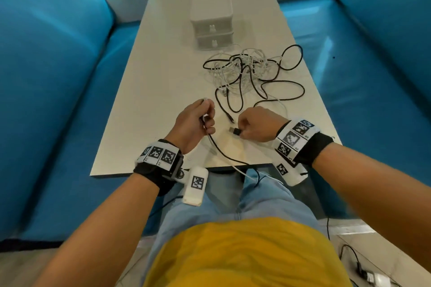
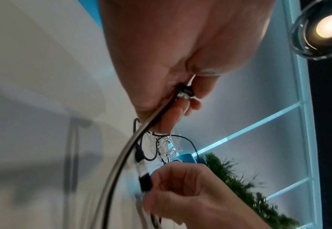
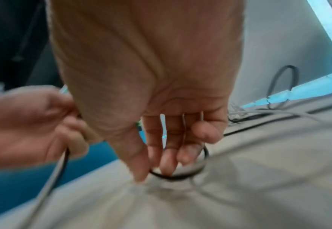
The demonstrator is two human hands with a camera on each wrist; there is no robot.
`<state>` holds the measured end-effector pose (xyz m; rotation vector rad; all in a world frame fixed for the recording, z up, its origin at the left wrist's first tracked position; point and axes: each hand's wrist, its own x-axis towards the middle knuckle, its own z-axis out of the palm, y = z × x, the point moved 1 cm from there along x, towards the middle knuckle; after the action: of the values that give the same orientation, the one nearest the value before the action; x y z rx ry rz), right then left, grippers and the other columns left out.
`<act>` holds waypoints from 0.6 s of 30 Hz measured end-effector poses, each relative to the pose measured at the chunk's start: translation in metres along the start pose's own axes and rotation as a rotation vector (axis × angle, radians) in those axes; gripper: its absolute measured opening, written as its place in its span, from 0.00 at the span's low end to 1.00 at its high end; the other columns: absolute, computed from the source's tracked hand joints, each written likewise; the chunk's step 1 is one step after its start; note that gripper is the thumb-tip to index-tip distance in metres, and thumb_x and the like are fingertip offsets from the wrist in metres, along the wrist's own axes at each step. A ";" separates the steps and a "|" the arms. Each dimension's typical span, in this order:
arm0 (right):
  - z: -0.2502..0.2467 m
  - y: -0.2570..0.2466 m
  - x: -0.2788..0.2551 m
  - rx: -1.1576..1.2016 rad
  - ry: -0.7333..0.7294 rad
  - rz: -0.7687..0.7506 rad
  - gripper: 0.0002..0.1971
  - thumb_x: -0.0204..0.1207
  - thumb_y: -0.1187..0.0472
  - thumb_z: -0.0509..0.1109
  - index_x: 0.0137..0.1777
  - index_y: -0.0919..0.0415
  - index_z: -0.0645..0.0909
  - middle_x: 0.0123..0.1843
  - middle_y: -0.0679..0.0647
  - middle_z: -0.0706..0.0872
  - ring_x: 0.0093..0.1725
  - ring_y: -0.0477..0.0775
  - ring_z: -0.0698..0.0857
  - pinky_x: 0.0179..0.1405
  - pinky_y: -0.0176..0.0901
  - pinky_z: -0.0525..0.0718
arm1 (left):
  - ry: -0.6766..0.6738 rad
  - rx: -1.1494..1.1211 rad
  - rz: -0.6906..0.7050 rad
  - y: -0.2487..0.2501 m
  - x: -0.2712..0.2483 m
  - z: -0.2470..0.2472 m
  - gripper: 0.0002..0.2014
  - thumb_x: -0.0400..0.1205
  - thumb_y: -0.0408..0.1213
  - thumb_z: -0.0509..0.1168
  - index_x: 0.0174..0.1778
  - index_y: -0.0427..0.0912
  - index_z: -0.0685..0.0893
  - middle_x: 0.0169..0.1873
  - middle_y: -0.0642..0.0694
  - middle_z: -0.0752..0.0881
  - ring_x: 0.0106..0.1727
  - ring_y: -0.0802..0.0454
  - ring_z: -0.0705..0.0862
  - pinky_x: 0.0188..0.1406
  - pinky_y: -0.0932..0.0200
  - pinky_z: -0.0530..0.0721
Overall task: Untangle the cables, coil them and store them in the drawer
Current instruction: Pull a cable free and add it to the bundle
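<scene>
A tangle of black and white cables (image 1: pixel 249 70) lies on the white table (image 1: pixel 149 105), right of centre. My left hand (image 1: pixel 207 121) grips a black cable (image 1: pixel 221 151) and a white one together near the front edge. A connector tip (image 1: pixel 205 100) pokes out above that fist. The black cable runs off the table edge onto my lap. My right hand (image 1: pixel 242 131) pinches a black USB plug (image 1: pixel 235 131) just to the right. In the left wrist view the plug (image 2: pixel 145 181) shows in the right hand's fingers. The white two-drawer unit (image 1: pixel 212 23) stands behind the tangle, both drawers closed.
Blue sofas (image 1: pixel 53 77) flank the table on both sides. The table's front edge (image 1: pixel 182 170) is just past my wrists, with my knees below it. A small device with a cable (image 1: pixel 373 275) lies on the floor at the lower right.
</scene>
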<state>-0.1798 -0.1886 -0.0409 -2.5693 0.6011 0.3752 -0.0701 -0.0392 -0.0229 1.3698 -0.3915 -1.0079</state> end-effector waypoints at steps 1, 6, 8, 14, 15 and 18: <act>-0.005 0.002 -0.002 0.088 0.039 0.001 0.04 0.72 0.56 0.73 0.42 0.52 0.80 0.41 0.49 0.82 0.44 0.53 0.82 0.38 0.40 0.75 | 0.007 -0.011 0.005 -0.002 0.001 0.000 0.12 0.89 0.39 0.53 0.43 0.40 0.78 0.32 0.48 0.72 0.27 0.55 0.66 0.28 0.62 0.69; -0.033 -0.005 -0.024 0.756 0.244 -0.067 0.07 0.77 0.64 0.73 0.50 0.67 0.81 0.36 0.58 0.87 0.26 0.40 0.80 0.25 0.28 0.74 | 0.009 0.010 0.049 -0.007 0.002 0.012 0.12 0.90 0.37 0.52 0.62 0.45 0.80 0.29 0.50 0.66 0.27 0.56 0.61 0.28 0.62 0.64; -0.036 -0.014 -0.030 0.847 0.241 -0.134 0.05 0.77 0.66 0.72 0.50 0.66 0.81 0.37 0.59 0.85 0.30 0.42 0.80 0.29 0.26 0.76 | -0.003 -0.036 0.061 -0.007 0.004 0.021 0.12 0.90 0.37 0.51 0.58 0.48 0.80 0.28 0.50 0.65 0.28 0.55 0.60 0.29 0.61 0.63; -0.033 -0.022 -0.030 0.932 0.277 -0.141 0.07 0.76 0.69 0.72 0.51 0.72 0.80 0.35 0.64 0.83 0.36 0.52 0.83 0.38 0.34 0.82 | -0.021 -0.330 0.033 -0.005 0.009 0.035 0.16 0.87 0.52 0.51 0.45 0.47 0.79 0.28 0.48 0.69 0.27 0.54 0.62 0.29 0.58 0.63; -0.032 -0.022 -0.030 0.941 0.276 -0.135 0.07 0.76 0.69 0.72 0.50 0.72 0.80 0.32 0.60 0.84 0.34 0.51 0.84 0.38 0.34 0.83 | -0.013 -0.331 0.047 -0.006 0.009 0.036 0.19 0.87 0.55 0.48 0.45 0.46 0.78 0.28 0.47 0.69 0.27 0.54 0.63 0.29 0.58 0.64; -0.029 -0.025 -0.030 0.939 0.268 -0.138 0.07 0.75 0.70 0.73 0.50 0.68 0.79 0.30 0.54 0.86 0.28 0.41 0.85 0.34 0.29 0.82 | 0.020 -0.251 0.071 -0.007 0.010 0.041 0.20 0.87 0.56 0.47 0.47 0.47 0.76 0.30 0.48 0.71 0.27 0.55 0.66 0.31 0.59 0.66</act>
<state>-0.1895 -0.1727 0.0037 -1.7327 0.5144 -0.2644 -0.0984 -0.0717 -0.0233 1.1313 -0.2860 -0.9501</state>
